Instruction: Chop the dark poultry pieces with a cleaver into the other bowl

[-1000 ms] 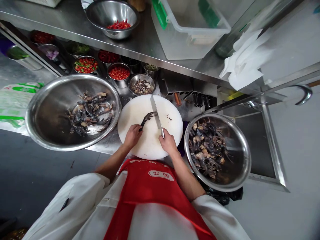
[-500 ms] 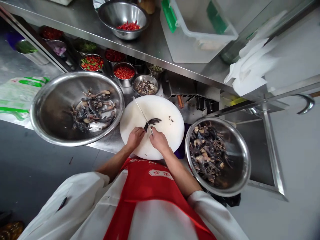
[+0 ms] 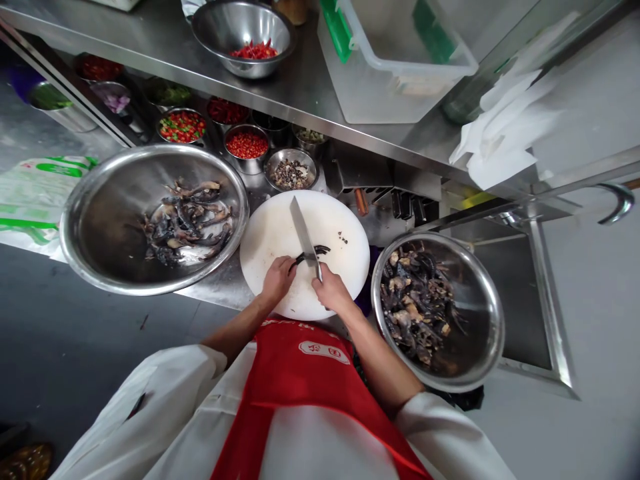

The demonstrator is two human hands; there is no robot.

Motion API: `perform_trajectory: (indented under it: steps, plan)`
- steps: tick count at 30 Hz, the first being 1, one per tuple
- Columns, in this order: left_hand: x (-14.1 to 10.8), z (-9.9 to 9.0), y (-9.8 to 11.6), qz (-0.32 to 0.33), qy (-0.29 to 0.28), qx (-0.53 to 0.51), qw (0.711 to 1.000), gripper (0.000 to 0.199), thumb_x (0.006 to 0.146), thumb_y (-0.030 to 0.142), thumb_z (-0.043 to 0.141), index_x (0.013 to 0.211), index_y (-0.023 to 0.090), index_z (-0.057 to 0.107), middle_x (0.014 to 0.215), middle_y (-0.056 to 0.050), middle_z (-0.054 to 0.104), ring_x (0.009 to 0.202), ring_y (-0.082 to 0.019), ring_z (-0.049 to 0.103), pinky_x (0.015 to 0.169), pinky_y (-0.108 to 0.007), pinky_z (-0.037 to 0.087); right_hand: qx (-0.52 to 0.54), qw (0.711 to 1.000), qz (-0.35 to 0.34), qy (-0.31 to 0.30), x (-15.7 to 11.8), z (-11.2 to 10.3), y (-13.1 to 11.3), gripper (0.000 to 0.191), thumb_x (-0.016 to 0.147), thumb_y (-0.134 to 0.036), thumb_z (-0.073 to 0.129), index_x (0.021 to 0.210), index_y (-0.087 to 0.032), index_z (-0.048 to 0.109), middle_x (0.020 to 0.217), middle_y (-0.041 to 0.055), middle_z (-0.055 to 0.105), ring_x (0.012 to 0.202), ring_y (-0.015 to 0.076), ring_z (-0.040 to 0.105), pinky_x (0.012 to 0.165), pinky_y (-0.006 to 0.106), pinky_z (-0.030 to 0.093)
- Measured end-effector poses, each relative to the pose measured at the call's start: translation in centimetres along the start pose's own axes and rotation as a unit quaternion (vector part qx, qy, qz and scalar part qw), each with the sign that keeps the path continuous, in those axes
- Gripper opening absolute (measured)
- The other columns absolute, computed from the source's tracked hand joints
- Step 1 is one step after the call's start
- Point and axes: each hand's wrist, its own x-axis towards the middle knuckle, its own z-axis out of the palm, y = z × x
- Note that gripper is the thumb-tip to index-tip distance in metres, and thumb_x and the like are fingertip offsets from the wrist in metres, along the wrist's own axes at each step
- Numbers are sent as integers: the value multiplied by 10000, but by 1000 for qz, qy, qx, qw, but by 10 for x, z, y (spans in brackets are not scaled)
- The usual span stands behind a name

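Note:
On the round white cutting board (image 3: 267,223), my left hand (image 3: 278,280) has its fingers closed on the near end of a dark chicken foot (image 3: 323,249). A knife (image 3: 303,230) is in my right hand (image 3: 331,289), its blade tilted and pointing away from me. The blade crosses over the foot and hides its middle; whether it touches is unclear. Dark crumbs (image 3: 342,237) lie on the board's right side. Left of the board stands a wide steel bowl (image 3: 103,220) with dark feet in it. At the right, another steel bowl (image 3: 477,297) holds many dark pieces.
Behind the board are small steel containers of chopped red chili (image 3: 247,145) and other ingredients. A steel shelf (image 3: 310,103) above carries a bowl of chilies (image 3: 255,51) and a clear plastic bin (image 3: 380,93). Knives stand in a rack (image 3: 360,175). A sink (image 3: 520,300) lies at right.
The knife has turned, so more of its blade face shows and its tip has moved right. My right hand has shifted right and nearer me; my left hand has moved slightly left and nearer.

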Motion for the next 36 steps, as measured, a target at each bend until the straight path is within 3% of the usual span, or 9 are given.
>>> perform_trajectory:
  steps: [3, 7, 10, 13, 18, 23, 25, 30, 36]
  plan:
    - [-1, 4, 5, -6, 1, 10, 1000, 154, 872, 204, 560, 992, 168, 649, 971, -86, 670, 959, -210, 591, 905, -368, 492, 56, 998, 29, -26, -6, 0, 9, 324, 903, -251, 385, 1199, -196, 506, 597, -27, 623, 473, 148, 571, 552, 238, 451]
    - [4, 1, 8, -34, 3, 10, 999, 75, 851, 217, 580, 863, 170, 638, 834, -71, 641, 843, -204, 594, 810, -349, 499, -3, 999, -16, 38, 9, 16, 6, 385, 883, -237, 427, 1260, -204, 500, 816, 37, 700, 705, 193, 655, 687, 272, 480]
    - [6, 0, 9, -53, 15, 9, 998, 72, 854, 215, 567, 824, 175, 618, 807, -61, 618, 787, -186, 588, 753, -321, 495, -55, 996, -54, 43, 20, 21, -3, 450, 874, -220, 435, 1323, -206, 471, 941, 69, 713, 835, 238, 665, 758, 311, 476]
    - [5, 1, 9, -64, 30, 8, 997, 53, 844, 201, 570, 810, 182, 606, 803, -55, 611, 782, -179, 587, 740, -308, 491, -57, 993, -88, 50, 17, 12, -12, 460, 879, -227, 430, 1338, -213, 468, 956, 59, 717, 857, 241, 667, 777, 311, 476]
    - [3, 3, 8, -61, 31, 0, 998, 34, 836, 186, 571, 823, 183, 603, 818, -56, 613, 797, -179, 589, 745, -302, 491, -19, 984, -130, 121, 4, -8, -19, 477, 915, -294, 410, 1385, -214, 420, 1092, 56, 690, 961, 209, 654, 836, 278, 466]
    - [3, 3, 9, -67, 27, 5, 997, 57, 837, 190, 563, 798, 186, 604, 805, -54, 614, 792, -182, 592, 759, -311, 495, -112, 991, -68, 11, 19, -3, -14, 408, 874, -233, 440, 1274, -214, 519, 942, 55, 719, 869, 238, 665, 773, 294, 458]
    - [4, 3, 9, -68, 21, 7, 997, 63, 835, 185, 557, 794, 188, 605, 811, -57, 616, 801, -184, 595, 769, -316, 496, -133, 990, -53, -6, 26, 0, -11, 390, 871, -234, 445, 1251, -218, 532, 946, 58, 717, 879, 242, 660, 778, 293, 449]
    - [8, -1, 14, -72, -9, 36, 997, 68, 830, 176, 546, 812, 190, 610, 841, -67, 612, 817, -196, 600, 780, -332, 497, -60, 996, -69, 18, 20, 4, -3, 440, 867, -228, 447, 1302, -246, 508, 1034, 33, 708, 950, 216, 645, 840, 275, 442]
    - [25, -10, 25, -67, -115, 91, 987, 212, 840, 204, 551, 1047, 201, 598, 1013, -101, 576, 824, -226, 610, 733, -353, 495, 93, 986, -46, 132, -23, 17, 27, 447, 866, -293, 459, 1301, -229, 536, 1101, 36, 689, 999, 202, 635, 878, 274, 460]
